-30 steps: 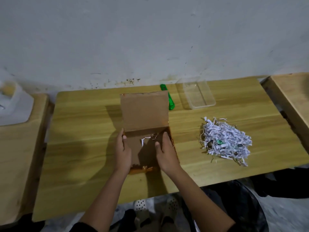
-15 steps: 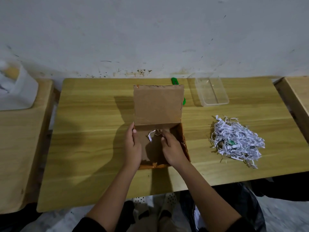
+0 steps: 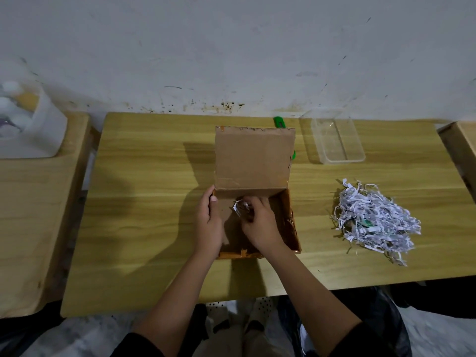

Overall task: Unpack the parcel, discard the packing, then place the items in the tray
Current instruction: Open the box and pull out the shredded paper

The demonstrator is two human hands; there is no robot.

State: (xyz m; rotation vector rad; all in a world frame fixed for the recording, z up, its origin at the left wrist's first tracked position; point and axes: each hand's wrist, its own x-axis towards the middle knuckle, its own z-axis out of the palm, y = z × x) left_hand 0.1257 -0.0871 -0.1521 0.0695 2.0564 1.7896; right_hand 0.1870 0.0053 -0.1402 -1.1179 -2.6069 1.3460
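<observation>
An open brown cardboard box (image 3: 289, 222) sits mid-table with its lid (image 3: 253, 158) standing upright at the back. My left hand (image 3: 210, 224) grips the box's left wall. My right hand (image 3: 258, 224) is inside the box, its fingers closed around a small clump of white paper shreds (image 3: 238, 206) near the back wall. A large pile of shredded paper (image 3: 373, 220) with a green bit in it lies on the table to the right. An empty clear plastic tray (image 3: 336, 140) stands at the back right.
A green tool (image 3: 279, 122) lies behind the lid, mostly hidden. A white container (image 3: 31, 127) rests on the wooden bench to the left. Another wooden bench edge (image 3: 461, 150) is at the far right. A dark bag (image 3: 381, 318) lies on the floor below.
My right hand has reached deeper into the box toward the back wall and closed its fingers on the leftover shreds. The left hand stays on the box's left side.
</observation>
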